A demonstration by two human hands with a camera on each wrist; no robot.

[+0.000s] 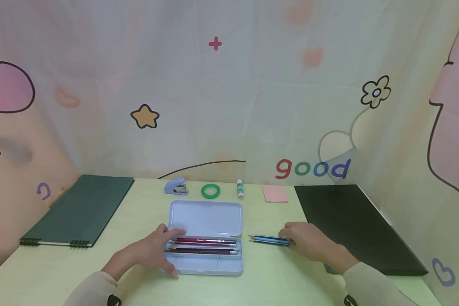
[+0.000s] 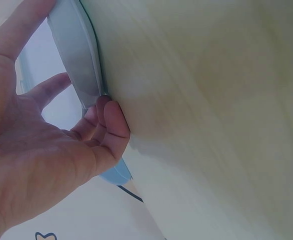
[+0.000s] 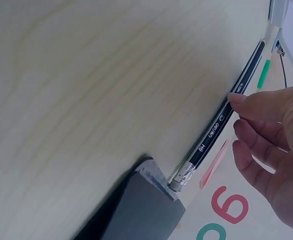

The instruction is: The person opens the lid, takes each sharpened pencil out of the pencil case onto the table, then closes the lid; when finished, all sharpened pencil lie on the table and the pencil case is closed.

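An open, pale blue pencil case lies on the table, its lid folded back. Several red and dark pencils lie inside it. My left hand grips the case's left end, thumb at the front corner and index finger near the hinge. In the left wrist view, other fingers curl against the case's side. To the right of the case, my right hand pinches a small bunch of dark and blue pencils near the table. The right wrist view shows the thumb on a black pencil with an eraser end.
Behind the case stand a lilac stapler, green tape roll, glue stick and pink sticky notes. A dark green spiral notebook lies left; a black folder-like item lies right, beside my right hand.
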